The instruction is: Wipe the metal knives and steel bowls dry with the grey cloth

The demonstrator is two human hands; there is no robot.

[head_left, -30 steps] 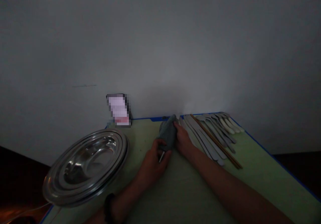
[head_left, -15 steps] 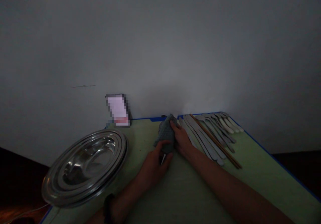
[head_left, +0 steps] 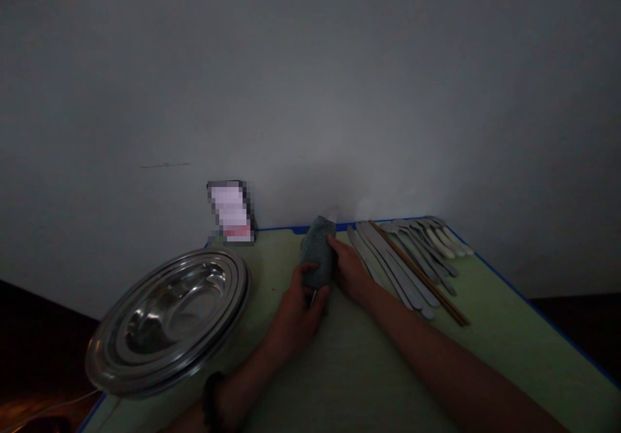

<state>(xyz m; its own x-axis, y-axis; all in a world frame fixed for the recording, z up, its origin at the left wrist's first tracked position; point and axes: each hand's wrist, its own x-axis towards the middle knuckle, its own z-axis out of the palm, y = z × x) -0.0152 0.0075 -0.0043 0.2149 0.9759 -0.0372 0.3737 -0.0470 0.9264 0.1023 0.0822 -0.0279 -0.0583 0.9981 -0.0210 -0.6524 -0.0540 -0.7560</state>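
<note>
A grey-green cloth (head_left: 318, 252) is folded around a thin metal utensil (head_left: 314, 297). Only a bit of its shaft shows below the cloth, and a pale tip sticks out above; I cannot tell its kind. My left hand (head_left: 298, 303) is closed on the utensil and the cloth's lower end. From the right side, my right hand (head_left: 352, 269) grips the cloth, thumb over its upper part. Just right of it lie table knives (head_left: 391, 265) and a pair of wooden chopsticks (head_left: 422, 277).
Stacked stainless steel dishes (head_left: 169, 323) stand at the left of the green table (head_left: 349, 381). A phone (head_left: 230, 210) with a blurred screen leans on the wall behind. Spoons and forks (head_left: 427, 252), several with white handles (head_left: 444, 242), lie at the right back.
The cloth has turned and now lies more smoothly around the utensil, whose pale tip has come into sight above it. Both hands stay in nearly the same place.
</note>
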